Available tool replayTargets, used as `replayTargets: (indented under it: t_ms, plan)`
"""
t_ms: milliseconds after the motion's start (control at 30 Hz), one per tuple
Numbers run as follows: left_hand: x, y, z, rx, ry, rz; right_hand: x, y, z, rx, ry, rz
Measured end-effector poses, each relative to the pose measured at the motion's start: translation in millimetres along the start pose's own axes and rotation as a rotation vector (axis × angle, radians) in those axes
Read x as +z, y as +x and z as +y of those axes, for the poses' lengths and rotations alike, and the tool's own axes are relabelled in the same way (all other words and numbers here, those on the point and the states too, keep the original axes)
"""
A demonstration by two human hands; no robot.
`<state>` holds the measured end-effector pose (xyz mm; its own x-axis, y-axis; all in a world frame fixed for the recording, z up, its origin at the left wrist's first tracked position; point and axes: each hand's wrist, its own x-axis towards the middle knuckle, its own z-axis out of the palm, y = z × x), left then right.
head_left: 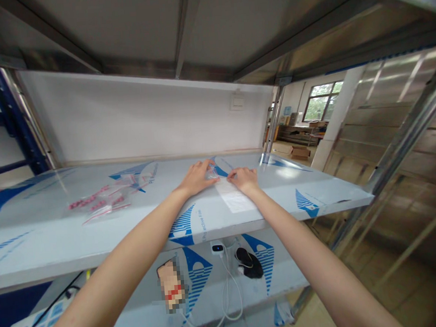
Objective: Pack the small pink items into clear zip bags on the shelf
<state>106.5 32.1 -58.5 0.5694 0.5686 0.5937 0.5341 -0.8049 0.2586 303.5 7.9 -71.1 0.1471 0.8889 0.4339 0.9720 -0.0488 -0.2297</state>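
Note:
My left hand (197, 178) rests over the shelf with thumb and fingers around a small clear plastic bag (211, 172). To its right, my right hand (245, 178) has its fingers bent and pinched together. Whatever lies in that pinch is too small to make out. A white, thin sheet-like piece (236, 198) lies flat just below both hands, its top edge close to the fingertips. Off to the left on the same shelf are several clear zip bags (109, 209) with small pink-red pieces (89, 200) in or around them.
The shelf (141, 233) wears blue-printed protective film. Below it lie a phone (171, 286), a white plugged device (217, 247), white cables (240, 296), a black object (249, 263) and a power strip (38, 325). Metal posts (406, 135) stand right; another shelf hangs overhead.

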Motion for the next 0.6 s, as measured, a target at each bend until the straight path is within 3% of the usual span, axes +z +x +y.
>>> replayTargets:
  t_ms: [133, 267, 467, 600]
  plan:
    - [-1.1, -0.5, 2.7, -0.009, -0.005, -0.008, -2.9, 0.4, -5.0, -0.059, 0.281, 0.116]
    - [-0.2, -1.4, 7.1, -0.007, 0.001, -0.055, -1.7, 0.9, -11.0, -0.255, 0.709, 0.079]
    - [3.7, -0.4, 6.6, 0.032, 0.043, -0.053, 5.2, 2.1, -11.1, -0.315, 0.847, -0.014]
    - [4.7, 0.6, 6.9, 0.022, 0.083, 0.004, 5.3, -1.4, -13.4, -0.287, 0.922, -0.173]
